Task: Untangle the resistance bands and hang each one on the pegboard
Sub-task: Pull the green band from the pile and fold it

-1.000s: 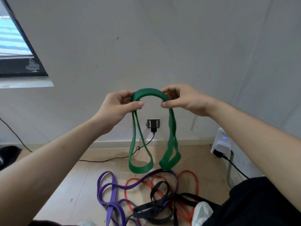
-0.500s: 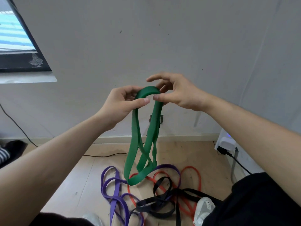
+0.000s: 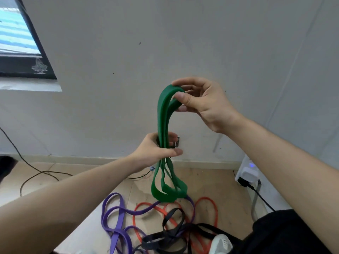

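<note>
Now gathered double, no longer spread wide: green band (image 3: 163, 125) pinched at top in right hand (image 3: 200, 105), strands clenched lower in left hand (image 3: 157, 149). Clear of purple band (image 3: 117, 222), red band (image 3: 207, 217), black band (image 3: 170, 237) on floor (image 3: 73, 184); likely ready for hanging.

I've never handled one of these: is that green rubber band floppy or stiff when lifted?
Probably floppy: the green rubber resistance band folds over the right hand and droops in loose loops below the left hand. It seems light, since fingertips alone hold it. Likely grippy rather than slippery.
</note>
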Available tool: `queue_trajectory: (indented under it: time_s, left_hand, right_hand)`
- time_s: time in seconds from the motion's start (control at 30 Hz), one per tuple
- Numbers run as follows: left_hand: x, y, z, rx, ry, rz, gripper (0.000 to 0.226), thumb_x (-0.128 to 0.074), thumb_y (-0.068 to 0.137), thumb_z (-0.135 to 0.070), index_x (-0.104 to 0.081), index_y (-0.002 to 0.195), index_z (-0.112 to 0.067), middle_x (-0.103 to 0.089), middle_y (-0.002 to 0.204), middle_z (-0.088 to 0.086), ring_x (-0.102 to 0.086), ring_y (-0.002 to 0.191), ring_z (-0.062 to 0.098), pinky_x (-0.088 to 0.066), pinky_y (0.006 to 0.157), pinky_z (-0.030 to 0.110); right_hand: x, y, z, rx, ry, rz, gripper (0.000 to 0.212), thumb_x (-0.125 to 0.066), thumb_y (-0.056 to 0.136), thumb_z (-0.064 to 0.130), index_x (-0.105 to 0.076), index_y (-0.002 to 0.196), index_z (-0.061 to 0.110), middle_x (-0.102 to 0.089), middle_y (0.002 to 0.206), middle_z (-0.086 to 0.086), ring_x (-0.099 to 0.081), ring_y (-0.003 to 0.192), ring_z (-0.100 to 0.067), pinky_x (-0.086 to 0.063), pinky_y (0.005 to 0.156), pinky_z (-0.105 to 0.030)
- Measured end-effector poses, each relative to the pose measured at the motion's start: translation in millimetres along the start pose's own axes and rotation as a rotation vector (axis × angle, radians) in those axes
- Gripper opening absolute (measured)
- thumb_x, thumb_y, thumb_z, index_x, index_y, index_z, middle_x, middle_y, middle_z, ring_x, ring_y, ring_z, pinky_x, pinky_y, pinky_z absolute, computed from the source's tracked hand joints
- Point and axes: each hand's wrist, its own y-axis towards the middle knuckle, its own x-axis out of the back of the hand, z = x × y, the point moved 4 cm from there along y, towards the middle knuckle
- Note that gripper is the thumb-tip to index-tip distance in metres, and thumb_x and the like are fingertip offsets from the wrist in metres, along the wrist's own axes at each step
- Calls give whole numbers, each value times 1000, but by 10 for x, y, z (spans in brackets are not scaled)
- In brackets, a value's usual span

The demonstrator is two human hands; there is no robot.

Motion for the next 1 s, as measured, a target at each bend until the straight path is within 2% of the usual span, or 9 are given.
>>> queue_trajectory:
  time_s: [0.1, 0.17, 0.37, 0.5, 0.6, 0.73, 0.8, 0.9, 1.0]
  left_hand:
    - [-57, 80, 13, -1, -6, -9, 30, -85, 78, -15, -73, 105, -11, -76, 104, 5, -73, 97, 16, -59, 89, 32]
    - [-65, 99, -3, -1, 2, -4, 25, -82, 81, -12, -72, 104, -9, -77, 100, 7, -74, 95, 18, -59, 89, 32]
    - [25, 138, -55, -6, 30, -20, 28, -84, 80, -16, -71, 105, -13, -77, 94, 5, -75, 85, 11, -55, 73, 16]
    - [132, 168, -153, -32, 73, 9, 24, -81, 82, -14, -73, 104, -14, -78, 98, 3, -74, 90, 12, -55, 80, 19]
    - [261, 181, -203, -25, 83, 10, 31, -83, 80, -12, -71, 109, -13, -77, 89, 3, -71, 81, 13, -56, 78, 27]
    - [458, 178, -323, -55, 67, -51, 39, -86, 77, -14, -72, 114, -13, -79, 94, 4, -72, 85, 16, -55, 83, 30]
    - [510, 160, -388, -73, 69, -66, 34, -86, 77, -15, -75, 110, -14, -79, 97, 9, -72, 87, 18, -56, 82, 29]
    - [515, 118, -465, -109, 88, -29, 29, -86, 76, -11, -77, 104, -13, -79, 95, 10, -71, 84, 17, -56, 77, 24]
    - [444, 72, -523, -143, 159, 38, 25, -86, 76, -7, -78, 100, -10, -80, 91, 5, -75, 84, 18, -58, 76, 25]
  right_hand:
    - [70, -8, 25, -3, 70, -60, 20, -62, 90, -6, -65, 108, 2, -67, 101, -18, -66, 90, -29, -60, 78, -41]
    - [172, -15, 33, -13, 87, -114, 19, -61, 91, -6, -64, 108, 2, -66, 101, -18, -65, 91, -28, -60, 76, -38]
    - [515, -18, -23, -28, 117, -237, 16, -63, 92, -1, -66, 105, 7, -66, 98, -17, -66, 87, -26, -58, 75, -40]
    - [701, -15, -62, -48, 114, -273, 16, -62, 94, 2, -65, 109, 7, -67, 97, -13, -66, 88, -24, -59, 74, -38]
    - [878, -23, -136, -93, 134, -258, 21, -59, 95, 1, -64, 114, 8, -66, 100, -13, -66, 91, -23, -59, 80, -42]
    - [1095, -129, -363, -285, 83, -148, 34, -57, 93, -5, -60, 122, 10, -70, 105, -13, -69, 95, -23, -60, 79, -39]
    - [1110, -227, -506, -437, -165, 16, 41, -62, 90, -6, -59, 126, 12, -72, 109, -12, -70, 101, -27, -60, 82, -35]
    - [976, -316, -626, -592, -555, 297, 56, -76, 84, 6, -55, 134, 18, -69, 121, -9, -65, 115, -28, -54, 93, -31]
    - [647, -256, -531, -525, -680, 364, 80, -85, 76, 29, -45, 145, 29, -58, 135, 7, -52, 128, -13, -44, 104, -29]
